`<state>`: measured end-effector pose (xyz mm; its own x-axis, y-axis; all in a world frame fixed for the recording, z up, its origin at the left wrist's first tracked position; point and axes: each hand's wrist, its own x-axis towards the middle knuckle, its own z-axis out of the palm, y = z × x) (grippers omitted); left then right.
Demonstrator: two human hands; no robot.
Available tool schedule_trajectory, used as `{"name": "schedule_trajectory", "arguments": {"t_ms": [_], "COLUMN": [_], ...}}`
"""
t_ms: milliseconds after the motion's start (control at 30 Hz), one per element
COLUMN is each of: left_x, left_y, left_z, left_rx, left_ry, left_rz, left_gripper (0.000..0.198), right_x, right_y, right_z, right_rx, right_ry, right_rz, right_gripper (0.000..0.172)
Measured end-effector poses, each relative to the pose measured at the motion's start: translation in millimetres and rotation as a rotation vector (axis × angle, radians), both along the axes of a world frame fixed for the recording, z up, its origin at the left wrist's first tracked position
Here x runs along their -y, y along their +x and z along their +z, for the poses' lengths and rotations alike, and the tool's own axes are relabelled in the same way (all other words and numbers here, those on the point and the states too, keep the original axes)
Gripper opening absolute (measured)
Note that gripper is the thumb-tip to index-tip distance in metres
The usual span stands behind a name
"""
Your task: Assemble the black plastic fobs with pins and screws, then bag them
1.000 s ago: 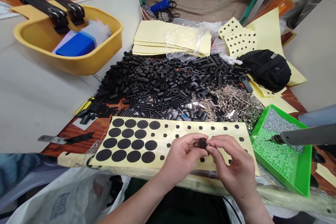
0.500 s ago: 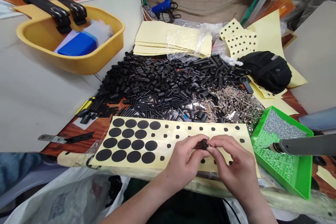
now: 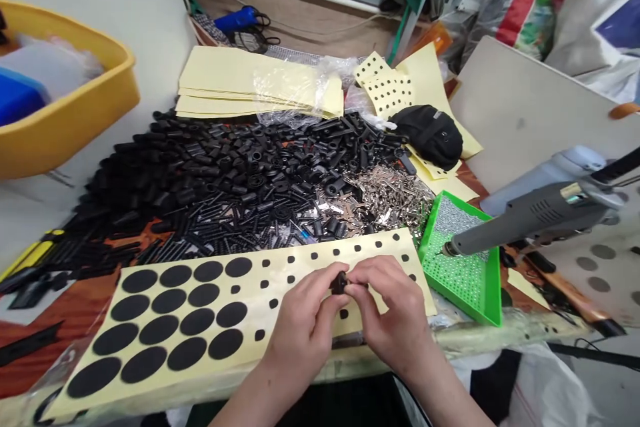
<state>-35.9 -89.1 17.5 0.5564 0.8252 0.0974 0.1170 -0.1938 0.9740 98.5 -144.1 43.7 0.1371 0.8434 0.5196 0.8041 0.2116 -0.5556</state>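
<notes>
My left hand (image 3: 303,313) and my right hand (image 3: 391,303) meet over the front of the bench. Between their fingertips they pinch a small black plastic part (image 3: 339,282), mostly covered by the fingers, so its full shape is hidden. Below them lies a long pale-yellow sticker sheet (image 3: 279,271). Large black round stickers (image 3: 159,329) fill its left end, while small black dots mark the rest. Behind the sheet is a wide heap of black plastic parts (image 3: 240,167), with black screw-like pieces (image 3: 220,230) at its front and a pile of small metal pieces (image 3: 395,197) on the right.
A green tray (image 3: 493,287) with small grey metal bits stands at right, with a grey power screwdriver (image 3: 530,217) reaching over it. A yellow bin (image 3: 100,110) hangs at left. Yellow sheets (image 3: 225,73) and a black pouch (image 3: 433,135) lie at the back.
The camera view has swung to the right, bringing more of the power screwdriver into sight. Both hands still grip the black part together, with only slight finger movement.
</notes>
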Motion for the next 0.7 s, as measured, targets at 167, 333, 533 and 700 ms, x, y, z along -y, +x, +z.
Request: {"name": "schedule_trajectory", "arguments": {"t_ms": [167,333,533,700], "left_x": [1.5,2.9,8.1,9.1], "left_y": [0.2,0.8,-0.5,-0.3], "left_z": [3.0,3.8,-1.6,2.2], "left_rx": [0.015,0.06,0.012,0.042], "left_ry": [-0.075,-0.23,-0.025,-0.178], "left_rz": [-0.016,-0.001,0.05,0.027], "left_gripper": [0.027,0.026,0.029,0.024], "right_x": [1.0,-0.6,0.9,1.3], "right_y": [0.9,-1.2,2.1,3.7], "right_z": [-0.1,-3.0,-5.6,-5.9], "right_rx": [-0.074,-0.125,-0.145,-0.235], "right_ry": [-0.05,-0.034,-0.043,-0.093], "right_rz": [0.025,0.003,0.008,0.027], "right_gripper": [0.015,0.014,0.011,0.01]}}
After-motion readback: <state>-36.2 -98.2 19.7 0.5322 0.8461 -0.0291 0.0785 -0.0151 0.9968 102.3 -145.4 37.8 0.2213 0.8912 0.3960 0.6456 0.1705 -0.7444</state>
